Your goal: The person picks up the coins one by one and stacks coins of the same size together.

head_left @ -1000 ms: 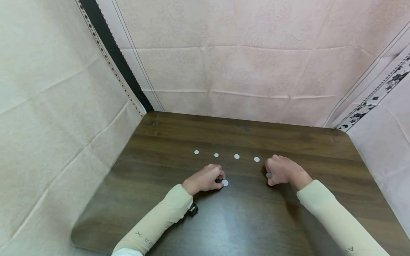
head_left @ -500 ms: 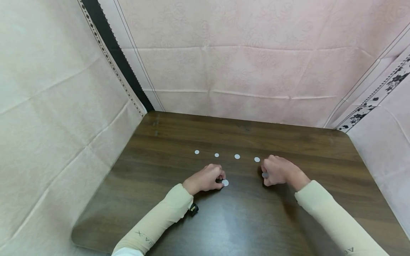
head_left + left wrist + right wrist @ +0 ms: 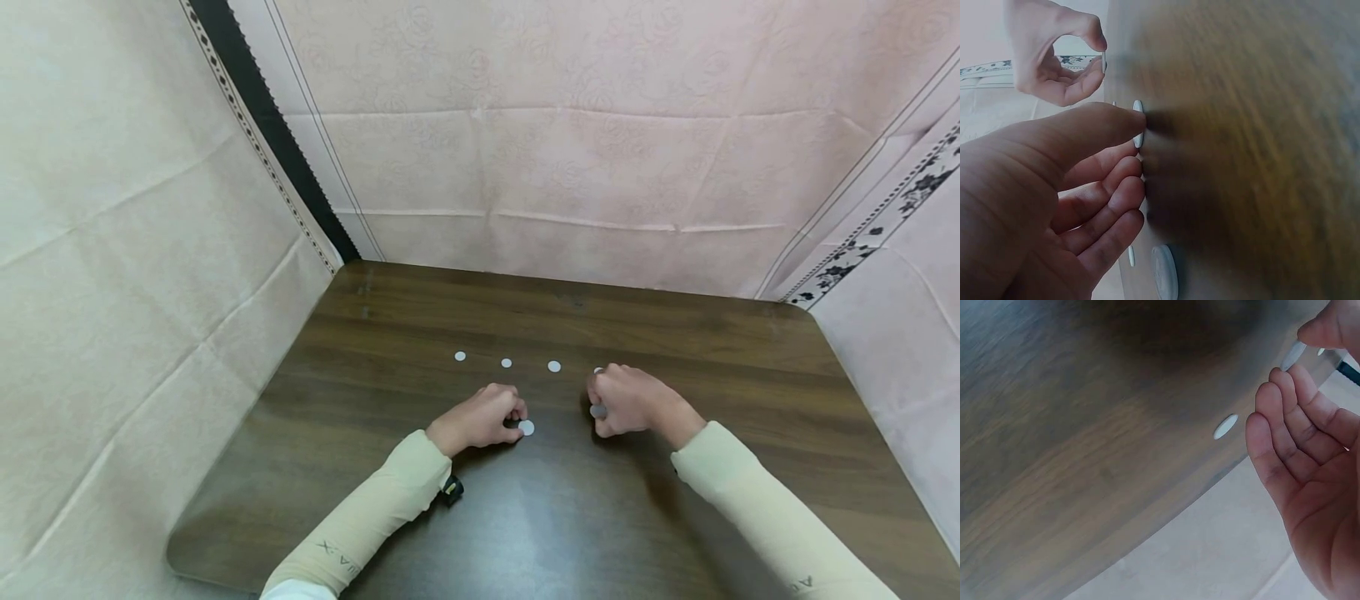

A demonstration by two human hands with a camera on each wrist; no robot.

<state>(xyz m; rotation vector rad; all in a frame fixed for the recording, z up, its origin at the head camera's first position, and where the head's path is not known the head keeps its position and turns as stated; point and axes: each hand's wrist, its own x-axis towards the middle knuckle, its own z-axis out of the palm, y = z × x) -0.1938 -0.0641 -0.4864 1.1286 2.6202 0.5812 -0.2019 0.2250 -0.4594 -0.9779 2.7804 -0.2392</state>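
My left hand (image 3: pixel 480 417) pinches a flat white disc (image 3: pixel 527 427) by its edge, close to the tabletop. In the left wrist view the thumb and index finger hold that disc (image 3: pixel 1139 124), with the other fingers curled below. To the right, my right hand (image 3: pixel 630 402) pinches a greyer-looking coin-like disc (image 3: pixel 597 411) between thumb and index finger. The right wrist view shows this disc (image 3: pixel 1293 355) tilted at the fingertips. Behind the hands lies a row of several white discs, among them a left one (image 3: pixel 461 356) and one (image 3: pixel 597 369) partly hidden by my right hand.
The dark wooden table (image 3: pixel 360 500) has rounded corners and a back edge against a pale patterned cloth (image 3: pixel 570 183). Another cloth (image 3: pixel 135 317) hangs along the left side. A small black device (image 3: pixel 452 492) sits at the left sleeve's cuff.
My right hand has moved left with its disc, toward the left hand, and now partly covers the rightmost disc of the row. My left hand stays in place.
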